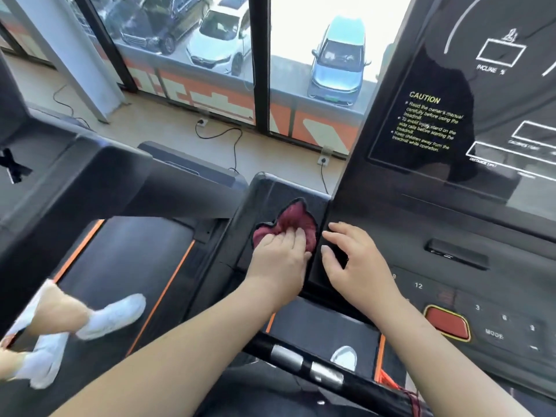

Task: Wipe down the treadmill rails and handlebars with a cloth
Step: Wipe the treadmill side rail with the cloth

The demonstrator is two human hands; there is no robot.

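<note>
The dark red cloth [298, 219] lies bunched on the black padded handlebar [270, 191], a little below the centre of the frame. My left hand [279, 254] is on top of the cloth, with the fingers laid flat and close together, pressing it down on the pad; the fingers are not curled around it. The far part of the cloth sticks out beyond my fingertips.

Just to the right, my right hand [352, 257] rests on the edge of the console [391, 224]. Its fingers are spread and lightly bent, and it holds nothing. The two hands are near each other but do not touch.

At the lower right of the frame the console has a red button [448, 322] with some numbers around it, and higher up there is a yellow caution text [427, 124] on the dark panel. Below my arms runs the front bar [301, 361] with two silver plates (they look like metal).

On the left side is the belt [120, 266] of a neighbouring treadmill with orange stripes, and white shoes [114, 314] are on it. At the top of the frame, a window [261, 85] shows parked cars [338, 61], and black cables [234, 139] lie on the floor [168, 121] beneath it.
</note>
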